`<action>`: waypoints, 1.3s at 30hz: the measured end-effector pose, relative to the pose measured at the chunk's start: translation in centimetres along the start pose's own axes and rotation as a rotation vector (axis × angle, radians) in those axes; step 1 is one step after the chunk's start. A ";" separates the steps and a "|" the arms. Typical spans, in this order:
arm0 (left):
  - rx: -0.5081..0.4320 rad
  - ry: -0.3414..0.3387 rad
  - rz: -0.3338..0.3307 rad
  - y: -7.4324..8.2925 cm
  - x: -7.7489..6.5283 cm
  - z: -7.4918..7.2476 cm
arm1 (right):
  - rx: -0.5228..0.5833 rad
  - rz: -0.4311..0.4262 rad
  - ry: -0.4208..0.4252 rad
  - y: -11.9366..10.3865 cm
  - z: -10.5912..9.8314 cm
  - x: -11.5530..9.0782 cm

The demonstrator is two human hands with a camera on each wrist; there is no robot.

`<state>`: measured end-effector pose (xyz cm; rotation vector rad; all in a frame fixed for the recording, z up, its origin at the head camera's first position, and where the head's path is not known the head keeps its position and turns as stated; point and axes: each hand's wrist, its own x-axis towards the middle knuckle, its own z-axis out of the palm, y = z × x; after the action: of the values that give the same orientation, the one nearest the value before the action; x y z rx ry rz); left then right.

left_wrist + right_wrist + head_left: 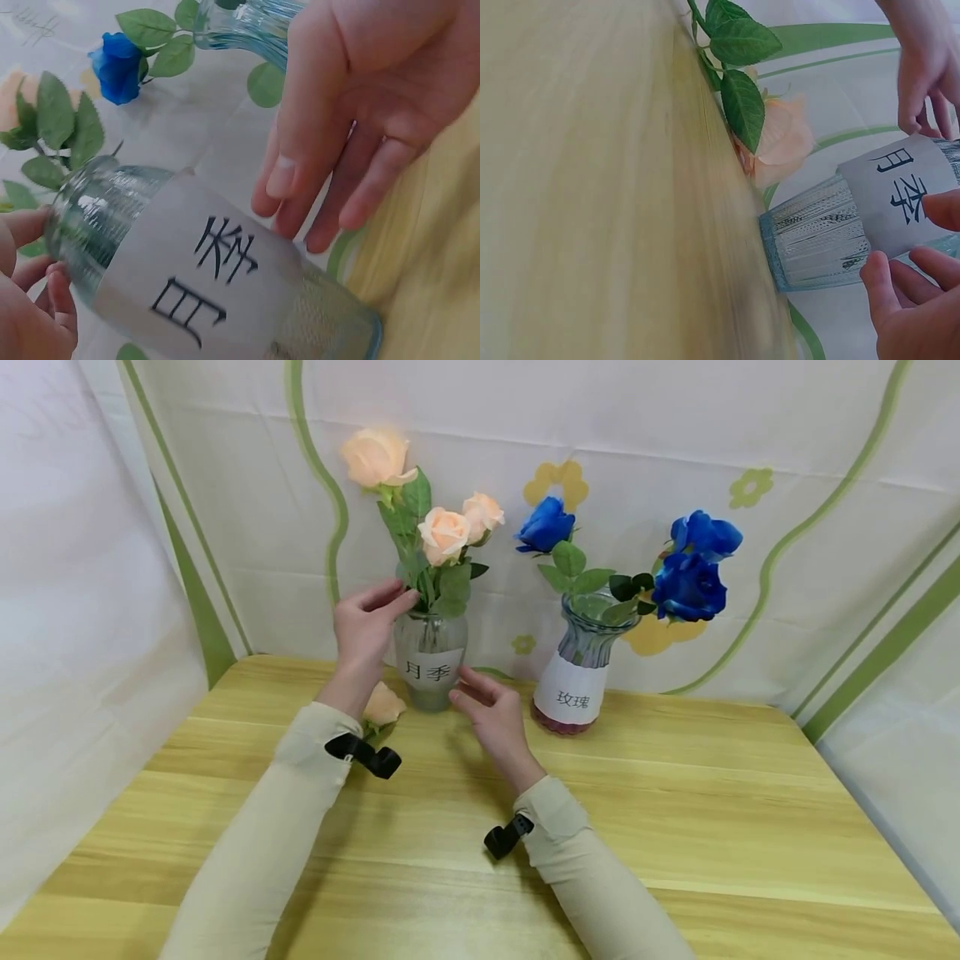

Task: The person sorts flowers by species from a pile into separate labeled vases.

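A clear glass vase [431,643] with a white paper label holds peach roses [445,535]; one rose [375,457] stands taller, leaning left. My left hand [365,631] is at the vase's mouth from the left, thumb and fingers touching near the rim beside the stems. My right hand [495,722] touches the vase low on its right side with extended fingertips, by the label [896,195]. In the right wrist view, the right-hand fingers lie along the glass. Another peach rose [384,703] lies on the table left of the vase, partly behind my left wrist.
To the right stands a second glass vase [592,639] with a white label [570,693] and blue roses [690,585]. Both vases are near the back edge of the wooden table [420,877]. Patterned cloth [637,427] hangs behind and at the sides.
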<state>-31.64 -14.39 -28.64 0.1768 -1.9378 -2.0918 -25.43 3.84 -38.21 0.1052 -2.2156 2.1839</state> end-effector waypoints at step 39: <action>0.636 -0.400 -0.267 -6.0 -9.2 -15.9 | 0.003 0.016 0.031 0.0 0.3 0.1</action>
<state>-19.15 -26.60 -36.97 0.1578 -2.9247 -1.6631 -25.54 3.58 -38.20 0.0528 -2.2047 2.1812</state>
